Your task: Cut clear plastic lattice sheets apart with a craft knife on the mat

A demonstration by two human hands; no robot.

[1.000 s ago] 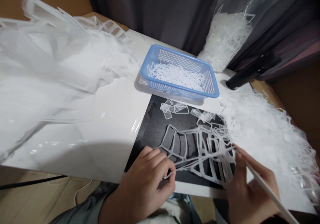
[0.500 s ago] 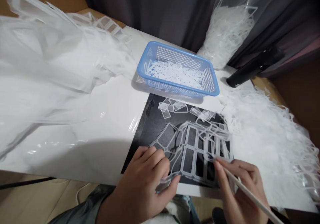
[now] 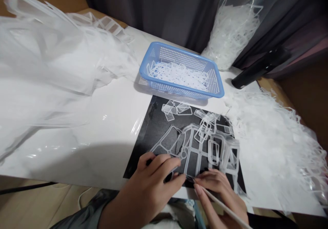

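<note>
A clear plastic sheet of rounded rectangular frames (image 3: 197, 150) lies on a black mat (image 3: 143, 147). My left hand (image 3: 156, 181) is curled over its near left edge, with thumb and index finger closed on the sheet. Thin and pale, a white stick-like tool (image 3: 222, 206) is pinched in my right hand (image 3: 222, 195). Its tip points at the sheet's near edge, close to my left thumb, and is partly hidden by fingers. Loose small clear frames (image 3: 203, 131) overlap the sheet's far right part. More loose frames (image 3: 176, 109) lie at the mat's far edge.
Behind the mat stands a blue basket (image 3: 179, 89) with white frame pieces inside. Clear plastic sheets (image 3: 51, 65) are heaped at left, plastic scraps (image 3: 276, 147) at right. A filled clear bag (image 3: 225, 34) and a black cylinder (image 3: 251, 73) are at the back right.
My right hand has moved left and nearer with the tool, from the sheet's right part to its near edge beside my left hand. Some loose frames on the right have shifted.
</note>
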